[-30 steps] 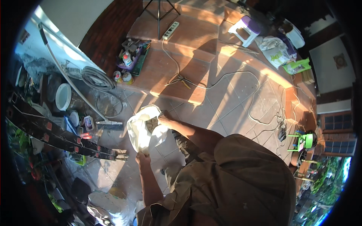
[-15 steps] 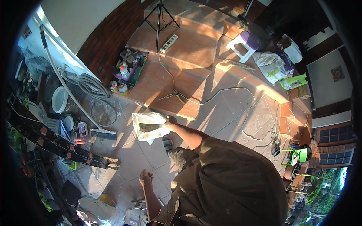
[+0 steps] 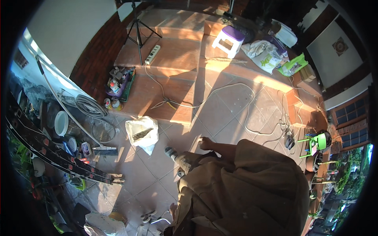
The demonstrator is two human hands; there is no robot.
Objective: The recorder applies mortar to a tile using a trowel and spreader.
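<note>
A white woven sack (image 3: 153, 137) stands on the tiled floor with its mouth open, and grey-brown loose material shows inside. My right hand (image 3: 204, 143) is apart from the sack, to its right, just above my sandalled foot. Its fingers look curled in, with nothing visible in them. Of my left hand (image 3: 172, 208) only a small part shows at the edge of my brown garment, low in the view. Its fingers are mostly hidden. Close to it on the floor lies a metal-framed item with small wheels (image 3: 148, 216).
Tiled steps (image 3: 173, 51) carry a tripod (image 3: 138, 37), a power strip (image 3: 152, 54), a trailing cable (image 3: 232, 85) and a purple-topped stool (image 3: 228, 40). A long-handled floor squeegee or broom (image 3: 105, 150), a coiled hose (image 3: 91, 106) and a white bucket (image 3: 62, 123) are at the left.
My right hand has let go of the sack's rim and drawn back to the right and down. The sack now stands on its own. My left hand has moved back toward my body.
</note>
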